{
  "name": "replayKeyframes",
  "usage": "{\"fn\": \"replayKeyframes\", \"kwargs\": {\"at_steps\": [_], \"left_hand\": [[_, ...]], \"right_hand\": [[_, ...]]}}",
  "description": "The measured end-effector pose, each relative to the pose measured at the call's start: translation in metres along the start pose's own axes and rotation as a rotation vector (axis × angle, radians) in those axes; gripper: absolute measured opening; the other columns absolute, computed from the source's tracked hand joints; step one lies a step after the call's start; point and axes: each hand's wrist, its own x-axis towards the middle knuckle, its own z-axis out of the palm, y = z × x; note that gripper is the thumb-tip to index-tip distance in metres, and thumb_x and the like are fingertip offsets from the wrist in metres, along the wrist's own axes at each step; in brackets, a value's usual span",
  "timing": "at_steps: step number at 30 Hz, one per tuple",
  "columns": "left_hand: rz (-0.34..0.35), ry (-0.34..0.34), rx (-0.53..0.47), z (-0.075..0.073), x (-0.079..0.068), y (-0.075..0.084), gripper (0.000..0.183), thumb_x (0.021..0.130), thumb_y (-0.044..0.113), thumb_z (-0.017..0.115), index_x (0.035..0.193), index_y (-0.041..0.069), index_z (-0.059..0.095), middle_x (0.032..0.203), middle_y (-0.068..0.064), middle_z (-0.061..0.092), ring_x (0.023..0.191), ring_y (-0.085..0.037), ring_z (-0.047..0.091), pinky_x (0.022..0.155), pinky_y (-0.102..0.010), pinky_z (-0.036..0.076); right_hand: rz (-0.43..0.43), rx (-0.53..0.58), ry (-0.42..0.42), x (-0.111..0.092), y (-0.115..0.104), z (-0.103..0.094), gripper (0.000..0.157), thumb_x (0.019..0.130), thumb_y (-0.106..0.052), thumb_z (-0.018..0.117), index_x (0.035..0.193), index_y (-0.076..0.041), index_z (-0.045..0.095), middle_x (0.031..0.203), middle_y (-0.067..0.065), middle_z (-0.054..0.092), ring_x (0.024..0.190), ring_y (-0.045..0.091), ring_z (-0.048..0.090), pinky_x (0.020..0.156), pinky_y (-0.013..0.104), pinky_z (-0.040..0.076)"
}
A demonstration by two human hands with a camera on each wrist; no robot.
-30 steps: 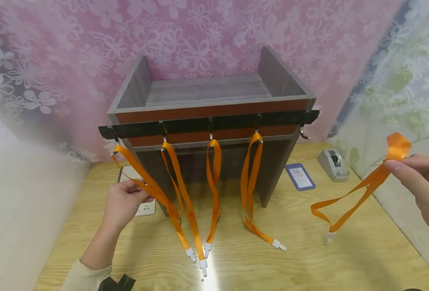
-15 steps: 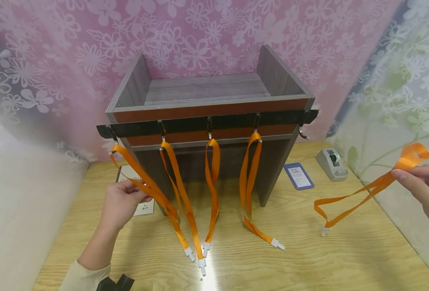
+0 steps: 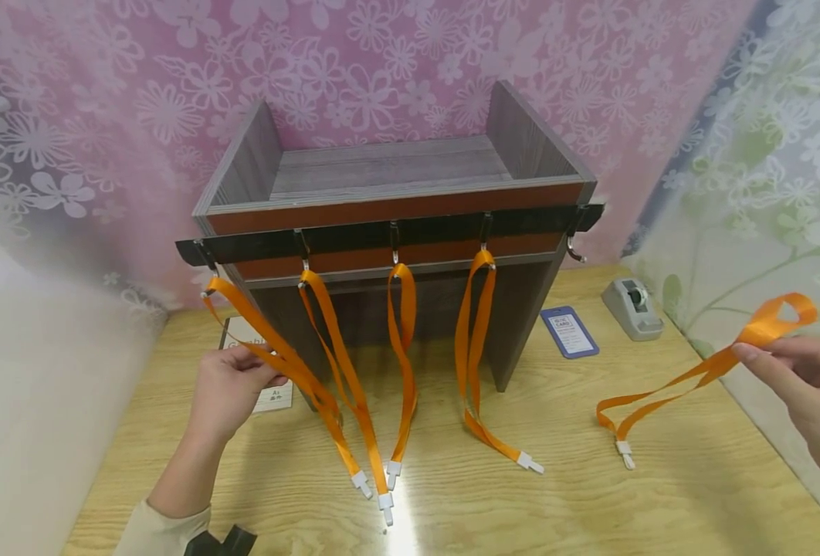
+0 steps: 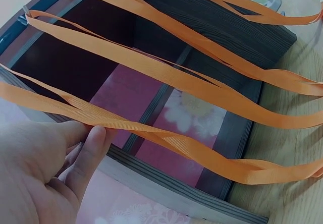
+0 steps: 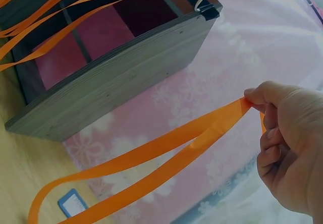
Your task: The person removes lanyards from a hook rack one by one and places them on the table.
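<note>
My left hand [image 3: 225,390] pinches the leftmost orange lanyard [image 4: 212,163] between thumb and fingers, partway down its strap. Its top loops over the left end hook [image 3: 208,286], and its white clip [image 3: 361,483] hangs low. Three more orange lanyards hang from the hooks beside it, among them the one farthest right [image 3: 476,347]. Away to the right, my right hand [image 3: 809,378] pinches a separate orange lanyard [image 3: 702,372] near its top, where a small loop stands above the fingers. Its two straps slant down leftward to a white clip [image 3: 625,454].
A grey wooden shelf unit [image 3: 535,139] carries the black hook rail [image 3: 354,238] across its front. At the rail's right end is a curved hook [image 3: 574,251]. On the table lie a blue-framed card holder [image 3: 570,332], a grey tape dispenser [image 3: 634,309] and a printed booklet [image 3: 276,399].
My right hand moved right, then slightly down, and its lanyard swung to a flatter slant with the top loop opening out. The left hand keeps its pinch in the same place.
</note>
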Motion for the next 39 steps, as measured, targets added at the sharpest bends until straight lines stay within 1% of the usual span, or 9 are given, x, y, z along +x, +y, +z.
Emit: {"fn": "replayKeyframes", "kwargs": {"at_steps": [3, 5, 7, 13, 15, 21, 26, 29, 39], "left_hand": [[0.005, 0.0, 0.008, 0.0, -0.001, -0.001, 0.024, 0.094, 0.0, 0.064, 0.114, -0.012, 0.066, 0.089, 0.001, 0.076, 0.075, -0.01, 0.074, 0.072, -0.027, 0.066], [0.009, 0.002, 0.012, 0.001, -0.001, -0.002, 0.024, 0.094, 0.0, 0.064, 0.114, -0.013, 0.066, 0.09, -0.001, 0.076, 0.076, -0.01, 0.074, 0.072, -0.027, 0.066], [0.01, 0.002, 0.014, 0.001, 0.0, -0.002, 0.024, 0.094, 0.0, 0.064, 0.114, -0.013, 0.066, 0.09, -0.002, 0.077, 0.076, -0.01, 0.074, 0.072, -0.027, 0.066], [0.004, 0.007, 0.013, 0.0, 0.002, -0.002, 0.026, 0.094, 0.002, 0.065, 0.116, -0.012, 0.066, 0.093, -0.005, 0.077, 0.075, -0.008, 0.073, 0.072, -0.026, 0.065], [0.002, 0.006, 0.008, 0.0, 0.002, -0.002, 0.027, 0.094, 0.002, 0.065, 0.118, -0.012, 0.066, 0.095, -0.008, 0.077, 0.075, -0.007, 0.073, 0.072, -0.025, 0.065], [0.0, 0.008, 0.006, 0.0, 0.001, -0.001, 0.027, 0.095, 0.001, 0.064, 0.118, -0.012, 0.065, 0.094, -0.008, 0.077, 0.074, -0.006, 0.073, 0.072, -0.024, 0.065], [0.007, 0.01, 0.007, 0.0, 0.001, -0.004, 0.024, 0.094, -0.001, 0.063, 0.115, -0.013, 0.066, 0.09, -0.006, 0.077, 0.074, -0.008, 0.073, 0.072, -0.026, 0.065], [0.006, 0.007, 0.016, 0.0, 0.001, -0.005, 0.023, 0.094, 0.0, 0.064, 0.114, -0.012, 0.067, 0.09, -0.007, 0.077, 0.073, -0.009, 0.073, 0.072, -0.026, 0.066], [0.013, 0.009, 0.011, -0.001, -0.001, -0.002, 0.025, 0.095, 0.001, 0.064, 0.116, -0.012, 0.067, 0.094, -0.011, 0.076, 0.073, -0.008, 0.073, 0.072, -0.025, 0.065]], "right_hand": [[0.063, -0.084, 0.063, -0.006, 0.001, 0.002, 0.019, 0.078, 0.035, 0.055, 0.087, 0.022, 0.067, 0.076, 0.007, 0.072, 0.054, 0.009, 0.049, 0.037, 0.012, 0.027], [0.09, -0.17, 0.092, -0.011, 0.002, 0.002, 0.022, 0.078, 0.034, 0.056, 0.086, 0.018, 0.069, 0.073, 0.004, 0.071, 0.052, 0.009, 0.043, 0.036, 0.022, 0.015], [0.133, -0.266, 0.123, -0.017, 0.002, 0.004, 0.023, 0.078, 0.033, 0.057, 0.085, 0.015, 0.07, 0.07, 0.001, 0.07, 0.051, 0.007, 0.045, 0.037, 0.024, 0.015], [0.235, -0.667, 0.16, -0.034, 0.008, 0.009, 0.014, 0.077, 0.026, 0.068, 0.078, 0.011, 0.069, 0.072, -0.009, 0.072, 0.059, 0.005, 0.056, 0.048, 0.014, 0.041], [0.225, -0.662, 0.139, -0.039, 0.012, 0.008, 0.015, 0.076, 0.027, 0.068, 0.077, 0.012, 0.069, 0.075, -0.007, 0.073, 0.06, 0.006, 0.059, 0.054, 0.011, 0.048], [0.053, -0.363, -0.057, -0.05, 0.029, -0.002, 0.023, 0.069, 0.037, 0.063, 0.079, 0.017, 0.068, 0.084, 0.006, 0.075, 0.063, 0.01, 0.064, 0.053, 0.012, 0.051], [0.091, -0.635, -0.13, -0.054, 0.032, -0.008, 0.028, 0.067, 0.033, 0.068, 0.082, 0.01, 0.073, 0.079, -0.006, 0.071, 0.058, 0.005, 0.049, 0.04, 0.021, 0.033], [0.152, -0.762, -0.167, -0.058, 0.031, -0.011, 0.03, 0.067, 0.03, 0.071, 0.083, 0.005, 0.075, 0.074, -0.012, 0.067, 0.056, 0.003, 0.044, 0.04, 0.024, 0.031], [0.2, -0.796, -0.216, -0.071, 0.049, -0.018, 0.032, 0.069, 0.027, 0.073, 0.087, 0.001, 0.076, 0.079, -0.014, 0.068, 0.063, 0.0, 0.053, 0.048, 0.018, 0.044]]}}
